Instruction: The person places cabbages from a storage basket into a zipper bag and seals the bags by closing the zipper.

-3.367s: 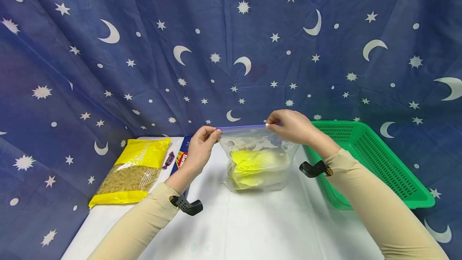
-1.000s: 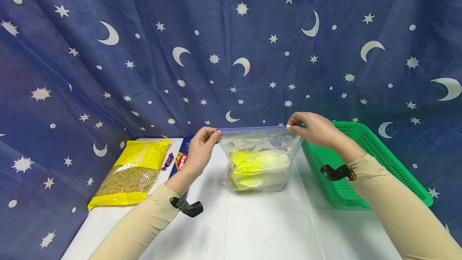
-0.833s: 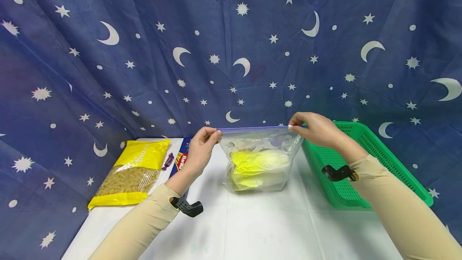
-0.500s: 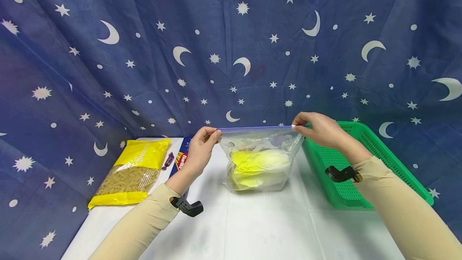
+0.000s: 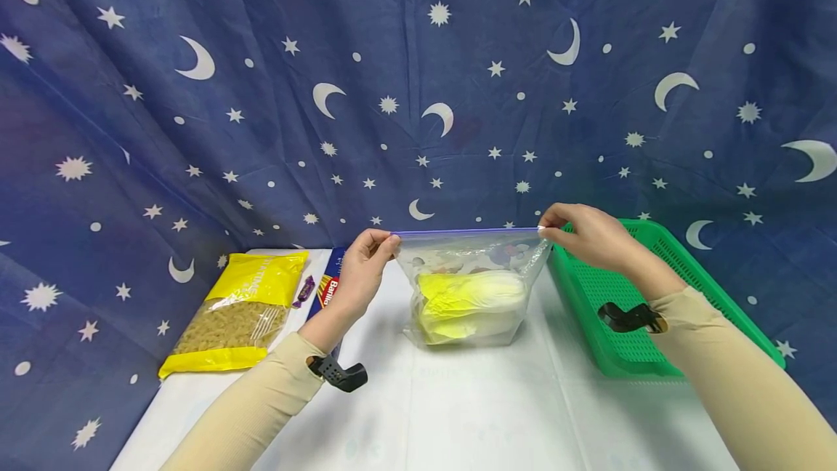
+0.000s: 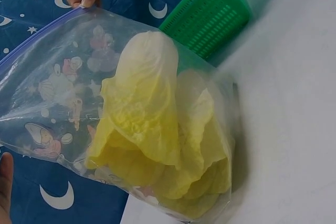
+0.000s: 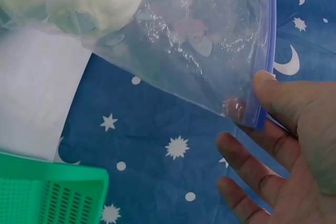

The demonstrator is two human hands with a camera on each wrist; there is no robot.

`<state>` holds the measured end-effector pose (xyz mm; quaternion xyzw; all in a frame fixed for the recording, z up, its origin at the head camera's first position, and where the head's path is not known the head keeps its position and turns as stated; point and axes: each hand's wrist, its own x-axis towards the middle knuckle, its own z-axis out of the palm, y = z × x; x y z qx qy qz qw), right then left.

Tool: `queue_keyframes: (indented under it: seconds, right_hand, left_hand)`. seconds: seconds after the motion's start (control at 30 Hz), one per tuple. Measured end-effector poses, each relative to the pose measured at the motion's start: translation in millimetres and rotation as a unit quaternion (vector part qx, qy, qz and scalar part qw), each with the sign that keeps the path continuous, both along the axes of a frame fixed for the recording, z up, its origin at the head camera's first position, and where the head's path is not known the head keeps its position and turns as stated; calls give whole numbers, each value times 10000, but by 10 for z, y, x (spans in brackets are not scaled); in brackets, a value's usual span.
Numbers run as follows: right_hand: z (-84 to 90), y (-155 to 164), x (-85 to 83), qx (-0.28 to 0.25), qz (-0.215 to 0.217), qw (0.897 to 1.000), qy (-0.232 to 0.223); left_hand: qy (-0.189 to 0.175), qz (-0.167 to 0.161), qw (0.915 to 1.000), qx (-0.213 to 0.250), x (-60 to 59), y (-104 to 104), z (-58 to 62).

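A clear zip bag point(image 5: 471, 246) with a purple zip edge and cartoon prints stands on the white table. Inside lie pale yellow-green napa cabbage leaves point(image 5: 474, 300). My left hand point(image 5: 366, 271) pinches the left end of the zip edge between thumb and fingers. At the other end, my right hand point(image 5: 585, 235) pinches the purple edge near its right corner, at a small white slider. The right wrist view shows the right thumb point(image 7: 275, 90) pressed on that edge, with the other fingers behind and below it. Between both hands the bag's top is stretched straight.
To the right is a green plastic basket point(image 5: 588, 311), partly behind the right wrist. On the left lie a yellow bag of pasta point(image 5: 242, 304), a purple-wrapped candy point(image 5: 304, 291) and a blue Barilla box point(image 5: 336, 267), partly hidden by the left hand. A starry blue curtain point(image 5: 418, 93) hangs behind.
My right hand has slid rightward along the zip edge, from inside the right end to near the corner, carrying the white slider. The left hand has kept its pinch in place.
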<state>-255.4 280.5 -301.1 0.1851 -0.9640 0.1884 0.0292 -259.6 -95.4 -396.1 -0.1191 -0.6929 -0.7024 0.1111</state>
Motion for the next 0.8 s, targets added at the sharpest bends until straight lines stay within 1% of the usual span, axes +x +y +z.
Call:
queue_keyframes:
  seconds: [0.13,0.4,0.6,0.73,0.8]
  right_hand:
    - [-3,38,9,-28,-14,10000,11]
    - [-5,71,17,-143,1,9999,-18]
    - [-5,60,19,-371,97,9992,-101]
    - [-15,57,18,-458,48,9988,-175]
    - [-30,57,10,-608,16,9978,-263]
  left_hand:
    - [40,-13,10000,7,-6,-6,-9]
    - [-34,-15,10000,-28,0,-13,-8]
    - [7,-5,10000,38,-15,-20,-15]
    - [20,-15,10000,41,-23,-28,-20]
    - [15,-7,10000,14,-29,-35,-18]
